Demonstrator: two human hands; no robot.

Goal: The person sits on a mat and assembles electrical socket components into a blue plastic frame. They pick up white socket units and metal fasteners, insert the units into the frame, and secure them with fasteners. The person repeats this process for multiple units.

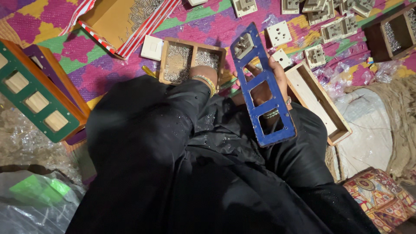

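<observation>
A long blue panel (263, 93) with several rectangular cut-outs stands tilted over my lap, and my right hand (277, 71) grips it from behind at its right edge. Its top cut-out holds a grey socket module (244, 44); the other cut-outs are bare. My left hand (203, 73), with bangles at the wrist, reaches to the near edge of a two-part wooden tray (164, 60) full of small metal screws (178, 63). Its fingers are hidden, so I cannot tell what they hold. Black sleeves cover both arms.
A green panel on a wooden box (37, 97) lies at the left. A cardboard box of screws (125, 19) sits at the top. White socket modules (278, 33) are scattered at the top right. A bare wooden box (320, 102) lies to the right, and plastic bags (34, 195) at the lower left.
</observation>
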